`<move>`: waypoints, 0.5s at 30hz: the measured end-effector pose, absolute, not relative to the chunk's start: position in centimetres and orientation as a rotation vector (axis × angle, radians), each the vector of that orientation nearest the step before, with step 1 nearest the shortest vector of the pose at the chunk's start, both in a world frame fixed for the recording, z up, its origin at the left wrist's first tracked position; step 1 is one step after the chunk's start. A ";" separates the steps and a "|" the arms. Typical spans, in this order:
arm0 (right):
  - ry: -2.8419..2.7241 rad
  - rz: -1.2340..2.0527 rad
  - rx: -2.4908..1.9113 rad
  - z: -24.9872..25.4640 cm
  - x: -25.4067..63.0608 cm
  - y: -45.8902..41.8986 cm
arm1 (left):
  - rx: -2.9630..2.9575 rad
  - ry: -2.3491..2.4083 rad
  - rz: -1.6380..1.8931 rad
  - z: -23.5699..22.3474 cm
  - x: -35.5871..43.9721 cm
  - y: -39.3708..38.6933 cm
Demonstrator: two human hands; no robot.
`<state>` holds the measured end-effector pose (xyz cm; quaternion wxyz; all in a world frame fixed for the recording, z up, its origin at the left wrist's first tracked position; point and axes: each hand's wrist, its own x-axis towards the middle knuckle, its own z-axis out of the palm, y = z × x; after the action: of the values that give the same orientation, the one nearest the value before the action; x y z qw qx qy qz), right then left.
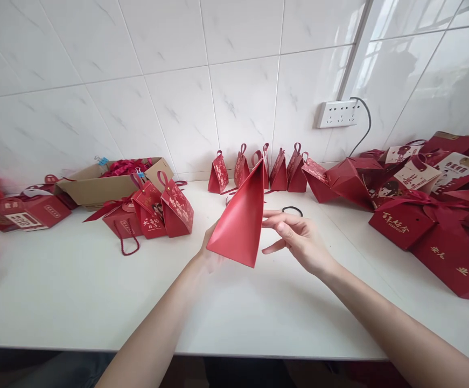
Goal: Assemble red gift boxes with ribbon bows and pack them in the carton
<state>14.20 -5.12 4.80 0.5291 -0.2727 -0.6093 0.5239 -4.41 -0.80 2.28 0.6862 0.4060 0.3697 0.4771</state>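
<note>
A red folded gift box (238, 226), triangular from the side, is held up above the table in front of me, tilted with a plain side facing me. My left hand (205, 250) grips it from the left and behind; most of those fingers are hidden by the box. On the other side, my right hand (299, 237) has its fingers spread, the fingertips close against the box's right edge. Whether they touch it I cannot tell. A black ring-shaped band (292, 210) lies on the table just behind my right hand.
Several small red boxes with ribbon loops (296, 170) stand along the tiled wall. Finished-looking red boxes (177, 213) sit left of centre, before an open cardboard box (97, 186) of red ribbon. Many red boxes (428, 226) pile up at right. A power strip (338, 114) is on the wall.
</note>
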 end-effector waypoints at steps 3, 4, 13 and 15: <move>-1.431 1.218 -0.760 4.8 14.2 -4.7 | 0.829 0.792 1.171 2.4 -4.4 -0.8; -1.403 1.192 -0.841 4.7 14.2 -4.4 | 0.814 0.785 1.262 2.5 -4.4 -0.8; -1.321 1.066 -1.298 2.6 15.1 -2.0 | 1.679 1.771 1.542 1.6 -6.4 0.3; -1.352 1.034 -1.325 2.1 15.4 -1.6 | 1.786 2.047 1.296 1.1 -7.3 1.0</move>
<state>15.41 -1.56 2.07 0.4726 -0.5414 -0.5522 0.4226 -7.26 1.02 1.15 0.0659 0.5922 0.6785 0.4297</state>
